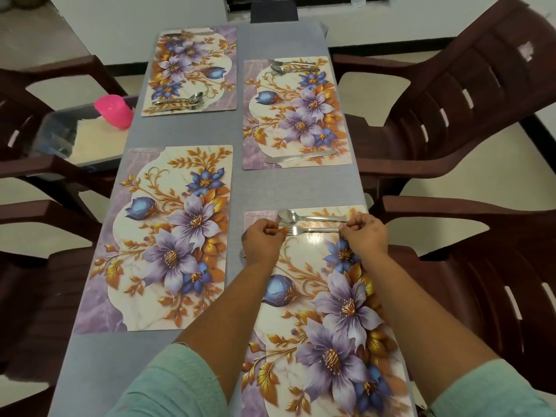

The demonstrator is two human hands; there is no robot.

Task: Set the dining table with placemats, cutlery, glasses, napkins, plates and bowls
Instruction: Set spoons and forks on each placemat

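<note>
We see a long table under a grey cloth; four floral purple-and-gold rectangular placemats lie on it, apparently flat.

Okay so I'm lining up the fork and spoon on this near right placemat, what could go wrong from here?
1. Your left hand and right hand pinch the ends of the steel fork right beside the steel spoon; a nudge could knock the spoon askew.
2. The near right floral placemat lies close to the table's right edge, so pushing it may slide it over.
3. The pink plastic cup at the table's left edge looks tilted and might fall.
</note>
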